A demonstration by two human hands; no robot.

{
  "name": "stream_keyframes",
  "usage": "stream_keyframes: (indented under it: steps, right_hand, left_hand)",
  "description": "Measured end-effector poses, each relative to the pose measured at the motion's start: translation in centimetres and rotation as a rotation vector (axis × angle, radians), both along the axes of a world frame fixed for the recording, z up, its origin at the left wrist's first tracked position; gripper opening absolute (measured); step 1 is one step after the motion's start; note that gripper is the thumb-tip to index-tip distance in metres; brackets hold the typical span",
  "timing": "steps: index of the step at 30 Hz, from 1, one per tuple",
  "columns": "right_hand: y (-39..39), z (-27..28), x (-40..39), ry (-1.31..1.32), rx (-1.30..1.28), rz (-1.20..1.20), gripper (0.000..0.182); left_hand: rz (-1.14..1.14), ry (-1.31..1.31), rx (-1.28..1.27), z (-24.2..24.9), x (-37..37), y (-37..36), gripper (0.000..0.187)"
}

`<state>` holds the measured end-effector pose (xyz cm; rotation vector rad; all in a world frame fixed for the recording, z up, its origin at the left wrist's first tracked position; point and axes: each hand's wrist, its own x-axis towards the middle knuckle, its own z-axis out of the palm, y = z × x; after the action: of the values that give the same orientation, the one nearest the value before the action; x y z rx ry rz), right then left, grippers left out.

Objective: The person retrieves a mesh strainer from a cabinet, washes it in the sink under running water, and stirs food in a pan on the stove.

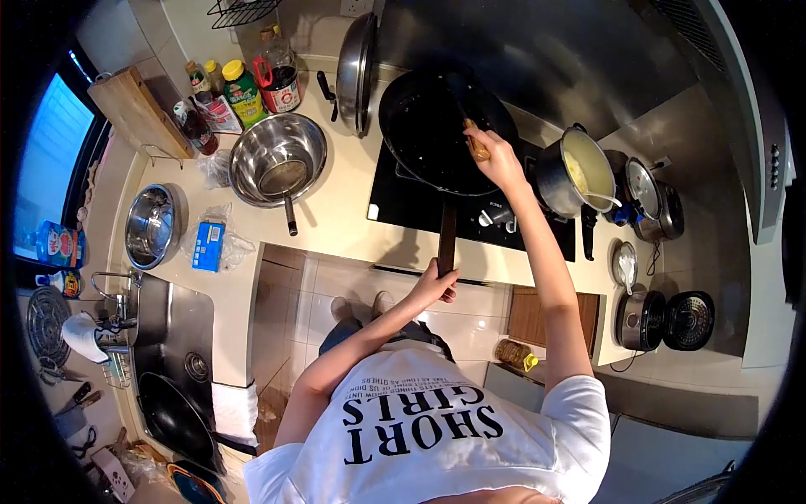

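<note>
A black wok (411, 126) sits over the dark cooktop (386, 197), its long handle (448, 231) pointing toward me. My left hand (434, 287) is closed around the end of that handle. With my right hand (499, 158) I grip a wooden-handled cooking utensil (477, 143) above the wok's right side. The utensil's dark shaft runs down into the wok, and its head is hard to make out against the black surface. To the right of my right hand stands a pot (558, 181) holding pale yellowish food, with a light-coloured spoon handle over its rim.
A steel bowl (243, 160) with a strainer (284, 178) stands left of the cooktop. Behind are a large lid (357, 76) and sauce bottles (243, 94). A blue box (207, 247) lies near the counter edge, beside the sink (172, 319). An oil bottle (514, 354) is low at right.
</note>
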<state>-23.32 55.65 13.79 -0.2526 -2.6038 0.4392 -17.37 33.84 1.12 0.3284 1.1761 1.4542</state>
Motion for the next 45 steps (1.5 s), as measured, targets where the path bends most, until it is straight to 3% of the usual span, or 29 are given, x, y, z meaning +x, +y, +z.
stream_keyframes:
  steps: [7, 20, 45]
  right_hand:
    - [-2.1, 0.8, 1.0, -0.079, -0.078, 0.112, 0.022]
    - [-4.4, 3.9, 5.7, -0.292, -0.198, 0.197, 0.02]
    - [-4.8, 8.6, 10.4, -0.343, -0.333, 0.086, 0.016]
  left_hand:
    - [-0.016, 0.008, 0.009, 0.0, -0.2, 0.1, 0.033]
    - [-0.04, 0.024, -0.008, 0.3, -0.4, 0.0, 0.034]
    - [-0.057, 0.018, -0.006, 0.3, -0.5, 0.0, 0.032]
